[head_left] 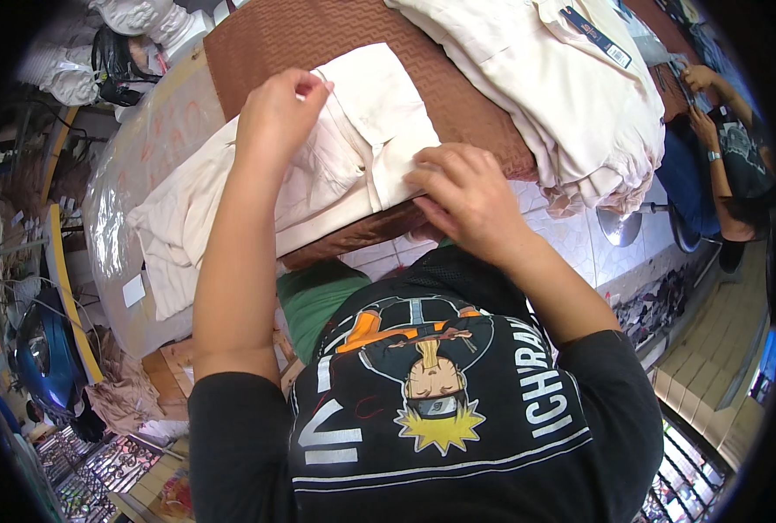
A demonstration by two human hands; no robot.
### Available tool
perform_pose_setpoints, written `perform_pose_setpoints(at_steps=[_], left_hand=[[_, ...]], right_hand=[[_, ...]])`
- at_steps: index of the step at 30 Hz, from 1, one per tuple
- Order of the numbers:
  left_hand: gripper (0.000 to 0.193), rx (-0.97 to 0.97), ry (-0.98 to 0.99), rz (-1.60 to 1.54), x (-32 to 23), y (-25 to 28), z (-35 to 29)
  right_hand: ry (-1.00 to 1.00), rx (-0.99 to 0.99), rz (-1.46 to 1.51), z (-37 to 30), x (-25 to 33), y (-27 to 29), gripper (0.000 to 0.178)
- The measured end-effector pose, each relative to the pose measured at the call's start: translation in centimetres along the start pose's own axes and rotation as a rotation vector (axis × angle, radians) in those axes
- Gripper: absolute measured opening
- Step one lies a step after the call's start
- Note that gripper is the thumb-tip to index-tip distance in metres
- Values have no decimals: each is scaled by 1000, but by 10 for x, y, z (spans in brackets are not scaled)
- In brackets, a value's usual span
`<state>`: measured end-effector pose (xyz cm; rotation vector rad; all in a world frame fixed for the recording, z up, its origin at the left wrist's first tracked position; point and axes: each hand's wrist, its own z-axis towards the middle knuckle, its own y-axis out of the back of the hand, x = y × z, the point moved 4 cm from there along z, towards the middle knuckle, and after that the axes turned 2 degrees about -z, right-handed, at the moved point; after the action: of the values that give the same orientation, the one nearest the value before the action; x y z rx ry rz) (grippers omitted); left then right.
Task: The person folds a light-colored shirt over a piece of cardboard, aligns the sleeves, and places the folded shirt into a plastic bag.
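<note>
A cream pair of trousers (318,187) lies spread along a table with a brown textured cover (292,39). My left hand (274,118) is over the far part of the garment, thumb and forefinger pinched together; whatever is between them is too small to make out. At the garment's right edge, by the waistband-like strip and a small button, my right hand (471,196) has its fingers bent around the cloth, with the thumb underneath.
More cream garments (536,96) are piled at the far right of the table, a dark tag (595,37) on top. Clear plastic wrap (135,200) covers a bulky bundle on the left. At the far right, another person's hands (701,96) work near a cluttered surface.
</note>
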<state>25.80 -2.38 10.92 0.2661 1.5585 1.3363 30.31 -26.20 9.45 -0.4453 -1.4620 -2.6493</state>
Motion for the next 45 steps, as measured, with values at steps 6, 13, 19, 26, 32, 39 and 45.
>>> perform_pose_setpoints(at_steps=[6, 13, 19, 26, 32, 39, 45], left_hand=[[40, 117, 77, 104, 33, -44, 47], [34, 108, 100, -218, 40, -44, 64], [28, 69, 142, -723, 10, -17, 66], [32, -69, 117, 6, 55, -26, 36], [21, -174, -281, -108, 2, 6, -32], [19, 44, -287, -68, -16, -25, -71], [37, 35, -45, -20, -16, -40, -66]], right_hand=[[27, -17, -31, 1, 4, -28, 28], [-167, -162, 255, 9, -8, -16, 15], [-98, -316, 272, 21, -3, 21, 20], [91, 67, 134, 0, 24, -38, 22], [4, -66, 136, 17, 7, 4, 21], [-71, -63, 99, 12, -12, -15, 15], [-102, -36, 117, 4, -13, -21, 13]])
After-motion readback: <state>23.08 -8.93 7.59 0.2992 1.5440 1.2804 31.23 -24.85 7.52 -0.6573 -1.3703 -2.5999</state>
